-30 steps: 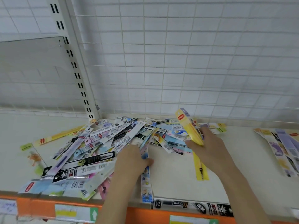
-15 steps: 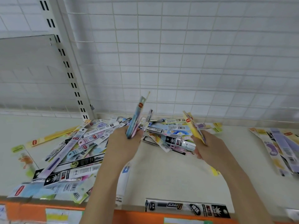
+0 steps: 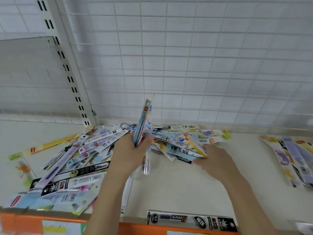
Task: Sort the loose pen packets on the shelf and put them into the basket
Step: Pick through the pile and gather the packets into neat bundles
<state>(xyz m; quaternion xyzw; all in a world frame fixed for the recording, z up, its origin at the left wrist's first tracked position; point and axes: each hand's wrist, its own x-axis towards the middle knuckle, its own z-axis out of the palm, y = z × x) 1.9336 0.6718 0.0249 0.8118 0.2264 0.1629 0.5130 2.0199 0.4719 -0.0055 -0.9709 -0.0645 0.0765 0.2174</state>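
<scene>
Pastel packet bundle [image 3: 143,126] stands upright in left hand [image 3: 131,152] grip; right hand [image 3: 214,160] pinches yellow packet [image 3: 194,144], pile [image 3: 81,155] lying left.

This is a shop, at a display shelf. A white wire grid panel [image 3: 186,65] forms the back, and a slotted metal upright [image 3: 67,68] of the kind that takes shelf brackets stands at the left. The shelf [image 3: 169,187] has an orange front edge [image 3: 132,228] with label strips. Retail pen packets [image 3: 88,158] with barcodes and hang holes lie heaped on it.
</scene>
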